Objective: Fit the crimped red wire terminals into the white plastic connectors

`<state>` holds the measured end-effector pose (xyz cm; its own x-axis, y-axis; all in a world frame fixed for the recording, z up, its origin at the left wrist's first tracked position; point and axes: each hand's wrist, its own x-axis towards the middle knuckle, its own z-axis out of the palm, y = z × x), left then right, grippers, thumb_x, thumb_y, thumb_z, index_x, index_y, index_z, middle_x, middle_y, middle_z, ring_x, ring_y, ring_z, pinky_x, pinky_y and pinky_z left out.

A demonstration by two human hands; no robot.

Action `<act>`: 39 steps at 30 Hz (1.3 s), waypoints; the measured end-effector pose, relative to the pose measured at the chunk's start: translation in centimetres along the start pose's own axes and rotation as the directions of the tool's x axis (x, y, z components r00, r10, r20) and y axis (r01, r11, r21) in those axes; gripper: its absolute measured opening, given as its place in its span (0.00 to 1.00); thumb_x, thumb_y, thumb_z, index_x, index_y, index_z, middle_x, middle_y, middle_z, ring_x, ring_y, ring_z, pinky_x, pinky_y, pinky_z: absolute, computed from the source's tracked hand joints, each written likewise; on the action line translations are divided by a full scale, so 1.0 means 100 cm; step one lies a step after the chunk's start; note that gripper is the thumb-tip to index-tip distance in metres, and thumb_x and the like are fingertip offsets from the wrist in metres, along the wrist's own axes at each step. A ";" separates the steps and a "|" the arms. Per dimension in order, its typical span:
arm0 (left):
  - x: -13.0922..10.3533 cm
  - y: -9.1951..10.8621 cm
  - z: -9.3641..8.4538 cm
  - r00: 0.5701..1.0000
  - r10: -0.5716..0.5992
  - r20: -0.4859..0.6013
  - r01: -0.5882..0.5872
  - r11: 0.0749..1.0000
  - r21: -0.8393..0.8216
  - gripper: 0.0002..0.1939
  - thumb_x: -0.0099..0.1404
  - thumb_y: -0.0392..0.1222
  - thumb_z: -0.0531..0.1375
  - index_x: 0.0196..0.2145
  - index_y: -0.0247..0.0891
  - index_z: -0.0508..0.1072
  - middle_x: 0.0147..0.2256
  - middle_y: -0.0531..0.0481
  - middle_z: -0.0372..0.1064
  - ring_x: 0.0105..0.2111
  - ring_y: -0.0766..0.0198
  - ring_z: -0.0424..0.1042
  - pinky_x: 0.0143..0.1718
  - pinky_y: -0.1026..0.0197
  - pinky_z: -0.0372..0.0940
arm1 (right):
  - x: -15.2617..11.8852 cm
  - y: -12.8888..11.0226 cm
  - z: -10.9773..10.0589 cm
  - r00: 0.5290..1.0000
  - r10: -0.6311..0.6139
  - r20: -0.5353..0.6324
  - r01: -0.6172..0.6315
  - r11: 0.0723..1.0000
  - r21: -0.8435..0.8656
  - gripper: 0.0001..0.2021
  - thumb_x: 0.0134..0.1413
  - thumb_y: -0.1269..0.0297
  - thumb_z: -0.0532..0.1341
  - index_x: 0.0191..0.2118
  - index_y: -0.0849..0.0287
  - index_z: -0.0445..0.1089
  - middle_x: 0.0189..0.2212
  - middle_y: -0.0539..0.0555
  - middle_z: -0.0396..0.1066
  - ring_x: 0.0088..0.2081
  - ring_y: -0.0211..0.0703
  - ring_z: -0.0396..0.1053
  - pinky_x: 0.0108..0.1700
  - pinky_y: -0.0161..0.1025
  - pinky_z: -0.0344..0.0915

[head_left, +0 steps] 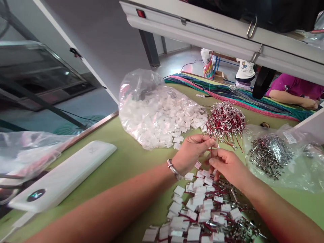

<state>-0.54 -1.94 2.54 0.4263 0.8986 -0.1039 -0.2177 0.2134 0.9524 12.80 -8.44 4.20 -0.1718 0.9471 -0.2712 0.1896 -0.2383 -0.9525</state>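
My left hand (193, 150), with a bracelet at the wrist, pinches a thin red wire whose end is too small to make out. Close by on its right, my right hand (224, 163) has its thumb and fingers pressed together at the same wire. Just beyond both hands lies a heap of short red wires with silvery metal ends (225, 119). Below the hands, several white connectors (199, 199) with red wires and metal ends are spread over the green table (131, 172). White pieces (162, 114) spill from a clear bag behind my left hand.
At the right lies a clear bag with small dark metal parts (270, 155). A long white device (63, 175) is at the left. Bundled coloured wires (227, 92) stretch across the back, beside a person in a purple top (296, 89). A white shelf beam (202, 33) hangs above.
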 end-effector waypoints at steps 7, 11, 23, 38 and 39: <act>0.006 -0.010 -0.008 0.865 0.486 0.122 -0.443 0.627 0.641 0.14 0.68 0.42 0.52 0.44 0.34 0.73 0.36 0.45 0.72 0.33 0.65 0.68 0.34 0.60 0.67 | -0.006 0.017 -0.030 0.941 -0.033 -0.336 -0.023 0.987 -0.162 0.09 0.55 0.60 0.57 0.32 0.58 0.71 0.23 0.49 0.70 0.18 0.33 0.61 0.17 0.32 0.59; -0.001 -0.011 -0.010 0.533 0.663 0.525 -0.724 0.036 0.689 0.14 0.68 0.31 0.48 0.47 0.33 0.70 0.46 0.39 0.67 0.44 0.59 0.68 0.43 0.54 0.68 | -0.005 0.022 -0.032 0.930 -0.165 -0.330 0.006 0.901 -0.434 0.10 0.56 0.61 0.56 0.32 0.56 0.75 0.21 0.50 0.71 0.21 0.36 0.64 0.23 0.35 0.60; 0.000 -0.013 -0.011 0.545 0.286 0.788 -0.771 -0.199 0.605 0.16 0.67 0.32 0.49 0.51 0.32 0.65 0.30 0.47 0.70 0.27 0.63 0.69 0.27 0.61 0.66 | -0.006 0.019 -0.029 0.993 0.058 -0.106 -0.066 0.995 -0.069 0.11 0.56 0.56 0.55 0.31 0.57 0.67 0.18 0.44 0.60 0.16 0.31 0.53 0.18 0.32 0.50; -0.002 -0.012 -0.008 0.747 0.382 0.544 -0.618 0.096 0.781 0.15 0.68 0.32 0.46 0.48 0.33 0.68 0.35 0.45 0.71 0.32 0.63 0.71 0.33 0.60 0.68 | 0.005 0.007 -0.010 0.908 -0.183 -0.377 0.166 0.983 -0.077 0.08 0.54 0.61 0.56 0.34 0.57 0.70 0.26 0.49 0.72 0.21 0.35 0.66 0.24 0.36 0.68; -0.001 -0.012 -0.010 0.779 0.339 0.527 -0.589 0.113 0.800 0.14 0.69 0.33 0.46 0.45 0.34 0.69 0.32 0.47 0.71 0.28 0.65 0.70 0.29 0.62 0.67 | 0.003 0.007 -0.011 0.920 -0.179 -0.349 0.166 0.984 -0.066 0.09 0.56 0.60 0.55 0.36 0.57 0.70 0.28 0.51 0.73 0.23 0.36 0.68 0.26 0.37 0.70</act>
<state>-1.18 -1.92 1.08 0.7207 0.5709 0.3932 0.4265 -0.8124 0.3977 13.92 -8.10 3.64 0.1455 0.9889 -0.0308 0.2219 -0.0630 -0.9730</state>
